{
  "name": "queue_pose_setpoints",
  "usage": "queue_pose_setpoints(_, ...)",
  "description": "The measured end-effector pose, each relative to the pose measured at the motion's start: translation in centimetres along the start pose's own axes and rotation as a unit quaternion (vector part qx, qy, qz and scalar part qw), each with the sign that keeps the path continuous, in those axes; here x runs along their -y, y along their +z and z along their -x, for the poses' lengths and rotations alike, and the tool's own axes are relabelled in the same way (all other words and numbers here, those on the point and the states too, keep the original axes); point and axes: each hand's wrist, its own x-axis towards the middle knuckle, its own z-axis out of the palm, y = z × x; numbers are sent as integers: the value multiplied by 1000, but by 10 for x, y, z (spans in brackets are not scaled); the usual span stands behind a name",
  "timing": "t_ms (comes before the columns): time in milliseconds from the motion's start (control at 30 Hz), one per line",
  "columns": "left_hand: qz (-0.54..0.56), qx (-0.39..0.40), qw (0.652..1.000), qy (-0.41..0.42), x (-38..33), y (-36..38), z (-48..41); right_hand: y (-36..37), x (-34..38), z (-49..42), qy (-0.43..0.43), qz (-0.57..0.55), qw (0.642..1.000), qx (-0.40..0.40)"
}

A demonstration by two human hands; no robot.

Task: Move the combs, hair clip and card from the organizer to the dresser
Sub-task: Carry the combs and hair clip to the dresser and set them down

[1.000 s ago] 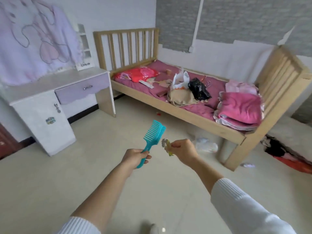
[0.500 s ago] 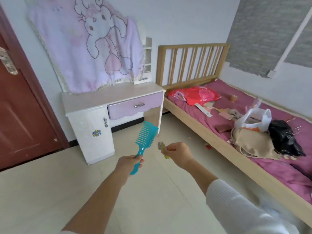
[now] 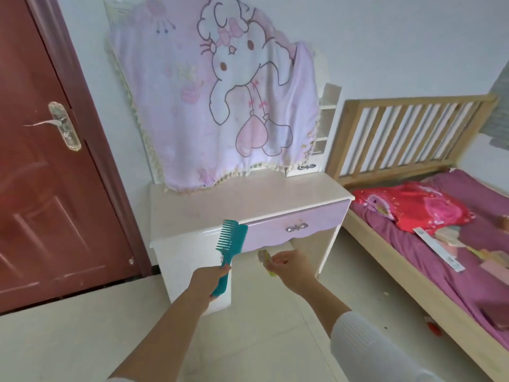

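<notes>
From the head camera, the left hand (image 3: 207, 279) is wrapped around the handle of a teal wide-tooth comb (image 3: 230, 249), fist closed low on the handle so the toothed head stands upright and clear of the fingers, an easy way to carry it and then lay it flat. The comb's head overlaps the front edge of the dresser (image 3: 220, 205) in the picture, but it is held in the air in front of it, not resting on it. The right hand (image 3: 292, 267) pinches a small pale, yellowish item (image 3: 264, 257) between thumb and fingertips; it is blurred and may be the hair clip, though I cannot be sure. A light pinch suits something that small.

The dresser top, below the draped cartoon blanket (image 3: 220, 100), looks bare where it shows, so both items appear not yet delivered. The organizer and the card are not in view. The lavender drawer (image 3: 297, 226) is closed, so the top is the likely landing place.
</notes>
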Motion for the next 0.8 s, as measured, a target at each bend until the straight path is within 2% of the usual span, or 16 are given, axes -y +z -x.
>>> queue_pose_setpoints(133,-9,-7,1000,-2,-49,-1,-68,19,14,-81,5,16,999,35)
queue_pose_setpoints(367,-14,-35,998,-45,-93,-5,-198,56,26,-227,27,22,997,75)
queue_pose_setpoints(600,14,-94,994,-58,-137,17,-330,92,20,-373,43,48,992,111)
queue_pose_setpoints(800,-22,-113,992,-58,-150,49,-390,107,14,-467,60,114,983,130)
